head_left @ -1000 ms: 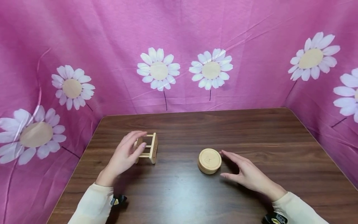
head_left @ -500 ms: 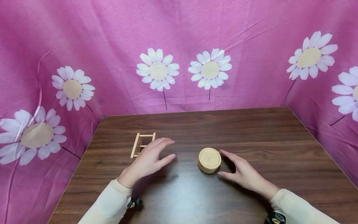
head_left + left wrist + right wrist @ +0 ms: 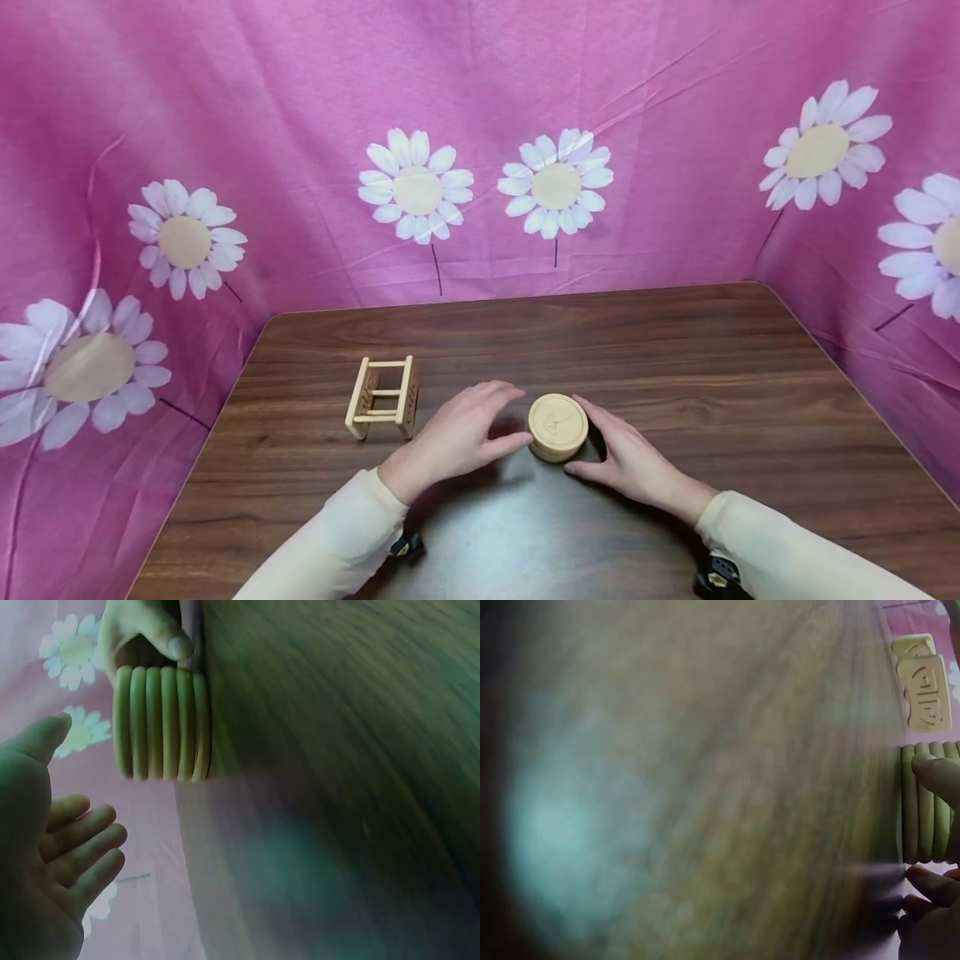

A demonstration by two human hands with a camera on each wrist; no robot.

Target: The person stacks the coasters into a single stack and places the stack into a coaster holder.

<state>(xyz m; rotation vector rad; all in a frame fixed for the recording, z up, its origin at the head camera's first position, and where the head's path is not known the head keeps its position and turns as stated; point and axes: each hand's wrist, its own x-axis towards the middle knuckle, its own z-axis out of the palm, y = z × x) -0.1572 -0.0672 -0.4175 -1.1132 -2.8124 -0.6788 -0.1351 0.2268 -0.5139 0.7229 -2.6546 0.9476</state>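
Observation:
A short stack of round, light wooden coasters (image 3: 557, 427) stands on the table, the top one engraved with a small leaf-like design. Left of it, my left hand (image 3: 465, 429) reaches over with thumb and fingers spread, fingertips close by the stack's side. Across from it my right hand (image 3: 637, 458) flanks the coasters, its fingers beside the far edge and its thumb at the near edge. Ribbed coaster edges (image 3: 161, 724) face the left wrist view, with the right thumb (image 3: 178, 646) beyond them. In the right wrist view, the right thumb (image 3: 937, 778) overlaps the stack.
A small wooden rack (image 3: 382, 396) with carved sides and crossbars stands at the left of the brown wood-grain table (image 3: 675, 358). Pink cloth (image 3: 480, 75) with white daisies hangs around the back and sides. Cream sleeves and black wrist cameras (image 3: 716, 575) show in front.
My left hand has moved right, away from the rack to the coaster stack, leaving the rack in full view. My right hand has edged closer to the stack.

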